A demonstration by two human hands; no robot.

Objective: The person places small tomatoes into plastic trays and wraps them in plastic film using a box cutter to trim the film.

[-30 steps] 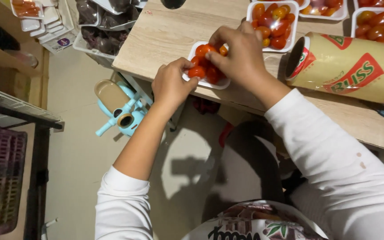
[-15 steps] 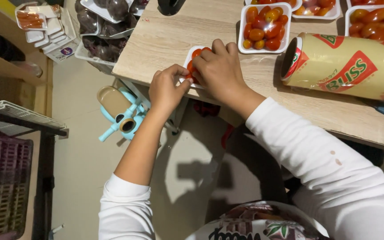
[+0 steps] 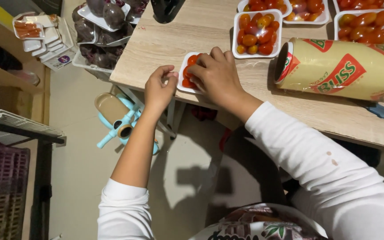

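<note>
Covering a small white tray of cherry tomatoes at the table edge, the right hand presses down flat; the left hand pinches its corner in a narrow grip.

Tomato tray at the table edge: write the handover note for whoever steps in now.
Right hand lies flat over the small white tray of cherry tomatoes at the near edge of the wooden table, covering most of it.
Left hand is at the tray's left side, fingers pinched at its rim.
Big roll of cling film lies on its side to the right.
Done, by the look of it: three filled trays behind, wrapping not discernible.
Left: this tray, apparently.
</note>
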